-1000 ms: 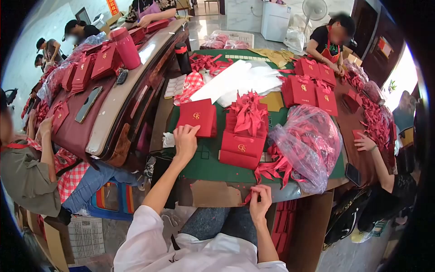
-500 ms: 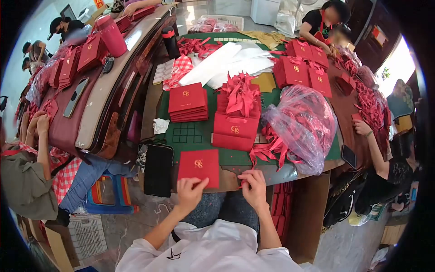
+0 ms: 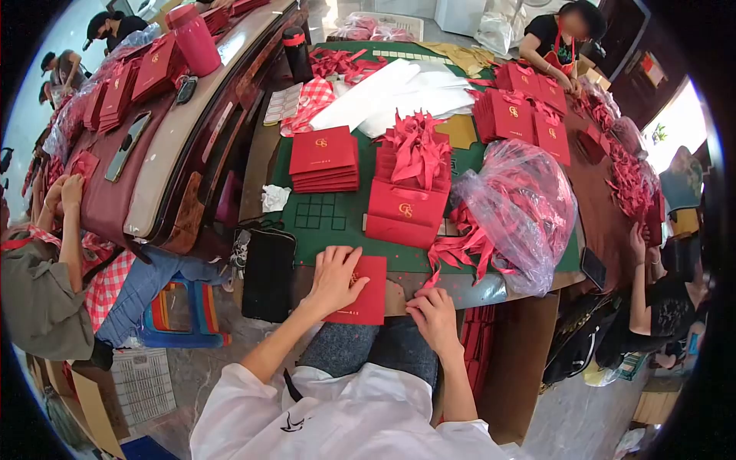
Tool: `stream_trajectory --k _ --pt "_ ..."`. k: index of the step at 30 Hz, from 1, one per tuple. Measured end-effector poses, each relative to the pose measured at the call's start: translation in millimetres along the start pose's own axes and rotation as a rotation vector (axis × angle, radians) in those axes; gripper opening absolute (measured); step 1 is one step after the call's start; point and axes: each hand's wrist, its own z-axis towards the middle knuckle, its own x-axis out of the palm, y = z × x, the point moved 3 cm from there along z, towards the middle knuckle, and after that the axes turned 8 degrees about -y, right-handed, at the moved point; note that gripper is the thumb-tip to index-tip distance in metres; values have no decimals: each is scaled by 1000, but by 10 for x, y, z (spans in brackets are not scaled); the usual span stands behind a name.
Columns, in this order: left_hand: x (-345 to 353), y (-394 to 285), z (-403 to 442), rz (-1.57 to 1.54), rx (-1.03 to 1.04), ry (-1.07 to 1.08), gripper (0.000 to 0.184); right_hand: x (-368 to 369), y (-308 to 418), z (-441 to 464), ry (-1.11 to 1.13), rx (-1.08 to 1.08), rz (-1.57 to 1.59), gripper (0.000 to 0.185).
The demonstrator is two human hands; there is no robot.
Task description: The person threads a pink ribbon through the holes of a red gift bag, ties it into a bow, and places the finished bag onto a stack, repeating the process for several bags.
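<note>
A single red card-like piece (image 3: 371,291) with gold print lies at the table's front edge. My left hand (image 3: 335,280) rests on it, fingers spread over its left part. Just to its right, my right hand (image 3: 434,313) is closed at the edge, thumb and fingers pressed together; what they hold is too small to make out. Behind are a stack of flat red pieces (image 3: 323,159) and a row of red bags (image 3: 406,211) topped with red ribbons (image 3: 420,149). Loose ribbons spill from a clear plastic bag (image 3: 529,207) on the right.
Around the green mat (image 3: 322,238) are a black pouch (image 3: 268,274), crumpled tissue (image 3: 274,198), white sheets (image 3: 399,96), a black bottle (image 3: 295,55) and a phone (image 3: 593,267). Co-workers sit left and right; one person's hands (image 3: 569,80) are at the far right.
A red piece has come from the left stack to the front edge. My left hand, earlier at the stack, now lies flatter and higher on that piece. My right hand stays pinched nearby.
</note>
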Motion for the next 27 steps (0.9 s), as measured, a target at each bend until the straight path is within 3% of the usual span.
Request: stream_trajectory --k 8,11,25,27 --pt "-47 -189 103 -112 -22 52 48 173 175 218 -256 111 173 16" --pt "-86 -294 126 -140 -31 85 46 269 233 292 -267 252 293 15" --pt "-90 -448 111 -288 -42 21 20 286 354 328 -299 183 185 13" --pt "-121 -482 116 -277 -44 -5 18 261 378 340 -287 307 235 11"
